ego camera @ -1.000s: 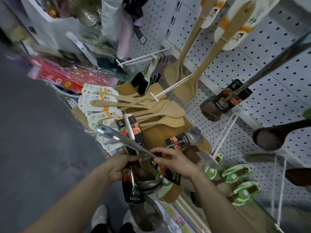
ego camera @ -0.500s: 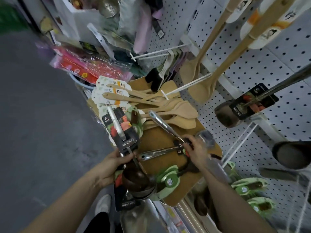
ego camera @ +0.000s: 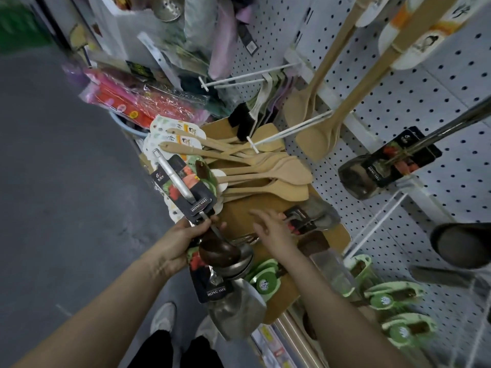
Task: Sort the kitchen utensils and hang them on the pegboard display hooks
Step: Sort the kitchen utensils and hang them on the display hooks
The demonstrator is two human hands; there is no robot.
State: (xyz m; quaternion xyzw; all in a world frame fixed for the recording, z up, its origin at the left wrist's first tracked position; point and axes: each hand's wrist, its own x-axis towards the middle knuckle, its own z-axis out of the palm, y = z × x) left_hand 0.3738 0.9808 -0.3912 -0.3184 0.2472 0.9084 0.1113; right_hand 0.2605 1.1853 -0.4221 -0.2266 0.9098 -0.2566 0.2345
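Right hand (ego camera: pixel 273 231) has let go of the steel utensil (ego camera: pixel 320 212), which now lies on cardboard (ego camera: pixel 239 208) at its 2 o'clock, fingers spread, left hand (ego camera: pixel 183 236) gripping bundled ladles (ego camera: pixel 219 252), handles toward 11 o'clock, pegboard (ego camera: pixel 425 102) at 2 o'clock.

A bare strip of the brown board (ego camera: pixel 239 211) lies open between the piled wooden spatulas (ego camera: pixel 268 173) and a carded steel utensil (ego camera: pixel 316 216). Above it white hooks (ego camera: pixel 289 131) jut from the pegboard (ego camera: pixel 438 102); hanging spatulas (ego camera: pixel 316 144) crowd them.
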